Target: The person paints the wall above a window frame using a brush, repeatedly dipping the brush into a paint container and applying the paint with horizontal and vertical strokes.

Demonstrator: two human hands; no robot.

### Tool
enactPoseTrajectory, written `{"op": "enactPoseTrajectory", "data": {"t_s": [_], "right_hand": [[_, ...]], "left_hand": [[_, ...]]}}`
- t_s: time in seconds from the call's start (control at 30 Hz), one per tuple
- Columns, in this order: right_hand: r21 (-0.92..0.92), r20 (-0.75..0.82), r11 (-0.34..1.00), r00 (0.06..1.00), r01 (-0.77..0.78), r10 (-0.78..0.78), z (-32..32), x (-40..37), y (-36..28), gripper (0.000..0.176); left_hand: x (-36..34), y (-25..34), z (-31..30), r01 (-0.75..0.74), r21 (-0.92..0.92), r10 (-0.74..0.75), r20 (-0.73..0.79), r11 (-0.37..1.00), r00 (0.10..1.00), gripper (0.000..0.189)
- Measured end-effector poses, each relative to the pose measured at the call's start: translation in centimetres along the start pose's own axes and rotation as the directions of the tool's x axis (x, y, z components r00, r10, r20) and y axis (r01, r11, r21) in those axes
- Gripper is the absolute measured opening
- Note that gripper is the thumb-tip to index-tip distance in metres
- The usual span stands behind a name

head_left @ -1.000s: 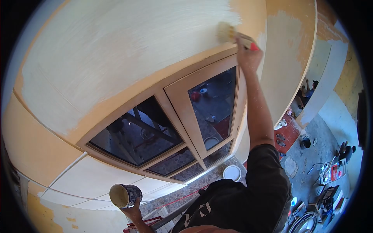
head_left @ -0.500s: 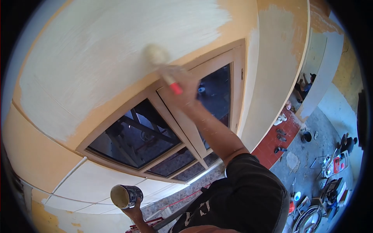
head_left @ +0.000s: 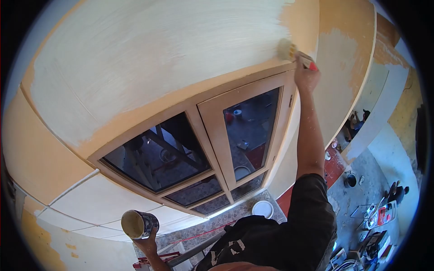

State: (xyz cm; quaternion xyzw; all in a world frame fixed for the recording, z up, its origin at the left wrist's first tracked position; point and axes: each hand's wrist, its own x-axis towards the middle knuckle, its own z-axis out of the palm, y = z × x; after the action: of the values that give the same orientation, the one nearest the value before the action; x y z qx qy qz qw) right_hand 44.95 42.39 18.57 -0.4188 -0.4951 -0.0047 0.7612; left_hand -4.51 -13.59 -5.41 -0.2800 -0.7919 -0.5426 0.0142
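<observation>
My right hand (head_left: 307,77) is closed around the handle of a wide paintbrush (head_left: 304,58), its red handle end showing. The pale bristles press on the wall above the window frame's upper right corner, at the border of white paint and orange-yellow wall (head_left: 300,22). Low on the left, my left hand (head_left: 147,243) grips a small paint can (head_left: 139,224) from its side. The can's mouth tilts toward the camera and its inside is coated pale. White paint (head_left: 149,58) covers most of the wall above the window.
A wooden-framed window (head_left: 192,135) with dark glass lies below the brush. A round white lid or bucket (head_left: 262,209) sits on the patterned floor. Red ladder parts (head_left: 158,261) show beneath me. Another person (head_left: 357,123) is at the far right, near a black bucket (head_left: 350,180) and clutter.
My right hand has carried the paintbrush rightward along the wall to above the window's right corner. The view has shifted slightly, and a round white object on the floor has come into sight.
</observation>
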Motion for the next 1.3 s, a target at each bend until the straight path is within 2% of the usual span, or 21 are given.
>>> {"op": "enactPoseTrajectory", "data": {"t_s": [0.07, 0.17, 0.2, 0.23, 0.27, 0.33, 0.43, 0.5, 0.53, 0.6, 0.67, 0.7, 0.77, 0.83, 0.9, 0.93, 1.0, 1.17, 1.23, 1.27, 1.3], "right_hand": [[-0.08, -0.193, 0.995, 0.98, -0.058, 0.041, -0.8, 1.5, 0.6, 0.019], [-0.22, -0.22, 0.975, 0.974, 0.009, -0.059, -0.2, 1.0, 0.3, 0.019], [-0.212, -0.168, 0.977, 0.986, -0.038, 0.001, 0.8, -0.5, -0.5, 0.019], [-0.323, -0.083, 0.929, 0.972, 0.183, -0.22, 2.0, -2.4, -1.2, 0.021], [-0.337, -0.043, 0.935, 0.99, 0.11, -0.132, 3.5, -4.8, -2.9, 0.019], [-0.084, -0.007, 0.95, 0.953, 0.301, -0.302, 4.8, -9.6, -8.6, 0.017], [0.181, 0.114, 0.914, 0.915, 0.363, -0.386, 6.8, -15.8, -14.5, 0.013], [0.434, 0.157, 0.814, 0.858, 0.385, -0.49, 7.0, -17.4, -18.0, 0.011], [0.433, 0.166, 0.817, 0.857, 0.38, -0.487, 6.7, -17.4, -18.3, 0.011], [0.533, 0.146, 0.781, 0.873, 0.326, -0.465, 6.4, -16.9, -18.4, 0.015], [0.389, 0.27, 0.915, 0.937, 0.105, -0.223, 5.0, -14.5, -16.3, 0.016], [0.223, 0.371, 0.974, 0.928, -0.052, -0.036, 4.4, -13.0, -14.1, 0.022], [0.15, 0.222, 0.988, 0.975, -0.03, -0.004, 2.7, -9.3, -11.1, 0.022], [0.0, 0.064, 0.993, 0.991, -0.12, 0.12, 1.2, -5.5, -7.4, 0.033], [-0.278, -0.074, 0.927, 0.968, -0.252, 0.241, -0.1, -2.3, -5.0, 0.025], [-0.279, -0.056, 0.931, 0.972, -0.235, 0.229, -0.3, -1.8, -4.3, 0.025], [-0.042, -0.182, 0.994, 0.979, -0.103, 0.094, -0.4, -1.8, -3.8, 0.025], [0.159, -0.155, 0.983, 0.981, -0.092, 0.117, 2.7, -6.7, -7.2, 0.031], [0.657, -0.097, 0.726, 0.933, -0.202, 0.347, 3.5, -9.6, -11.3, 0.031], [0.633, -0.061, 0.734, 0.929, -0.247, 0.365, 3.4, -11.1, -12.4, 0.031], [0.736, 0.036, 0.618, 0.928, -0.276, 0.372, 3.3, -12.5, -13.3, 0.03]], "left_hand": [[-0.2, 0.0, 0.2, 0.011, -0.014, -0.011, -0.01, 1.0, 1.0, 0.12], [0.0, 0.8, 0.7, 0.021, -0.023, -0.021, -0.019, 1.0, 1.0, 0.12], [-0.1, 0.9, 0.8, 0.029, -0.018, -0.03, -0.018, 0.999, 0.999, 0.121], [-0.2, 1.0, 0.9, 0.03, -0.019, -0.03, -0.012, 0.999, 0.999, 0.121], [-0.2, 1.1, 1.0, 0.013, -0.051, -0.014, -0.011, 0.999, 1.0, 0.116], [0.0, 1.1, 1.5, -0.008, -0.084, 0.007, -0.015, 0.996, 1.0, 0.111], [0.2, 0.7, 0.8, -0.024, -0.023, 0.024, 0.017, 0.999, 1.0, 0.119], [-0.2, 0.9, 0.6, -0.08, -0.03, 0.081, 0.021, 0.996, 0.996, 0.118], [-0.4, 1.0, 0.3, -0.069, -0.036, 0.07, 0.018, 0.997, 0.997, 0.116], [-0.2, 0.1, -0.3, -0.045, 0.01, 0.045, -0.005, 0.999, 0.999, 0.114], [-0.6, 0.2, -0.2, -0.038, 0.043, 0.039, -0.029, 0.998, 0.999, 0.113], [-0.7, 0.5, 0.0, -0.022, 0.033, 0.024, -0.049, 0.999, 0.999, 0.113], [-0.8, 1.1, 0.3, -0.039, 0.008, 0.039, -0.025, 0.999, 0.999, 0.113], [-0.9, 1.0, 0.5, -0.025, 0.013, 0.025, -0.039, 1.0, 0.999, 0.113], [-0.8, 0.7, 0.7, -0.02, -0.058, 0.018, -0.03, 0.998, 0.999, 0.115], [-0.8, 0.4, 0.8, -0.023, -0.034, 0.022, -0.038, 0.999, 0.999, 0.116], [-0.8, 1.7, 1.0, 0.005, -0.027, -0.006, -0.033, 1.0, 0.999, 0.115], [-0.2, 2.1, 0.7, -0.002, 0.016, 0.002, 0.007, 1.0, 1.0, 0.11], [0.0, 2.2, 0.2, 0.025, 0.093, -0.025, -0.003, 0.995, 1.0, 0.108], [-0.2, 2.1, 0.1, 0.044, 0.083, -0.042, -0.029, 0.996, 0.999, 0.107], [-0.3, 2.2, 0.0, 0.051, 0.109, -0.045, -0.051, 0.993, 0.998, 0.103]]}}
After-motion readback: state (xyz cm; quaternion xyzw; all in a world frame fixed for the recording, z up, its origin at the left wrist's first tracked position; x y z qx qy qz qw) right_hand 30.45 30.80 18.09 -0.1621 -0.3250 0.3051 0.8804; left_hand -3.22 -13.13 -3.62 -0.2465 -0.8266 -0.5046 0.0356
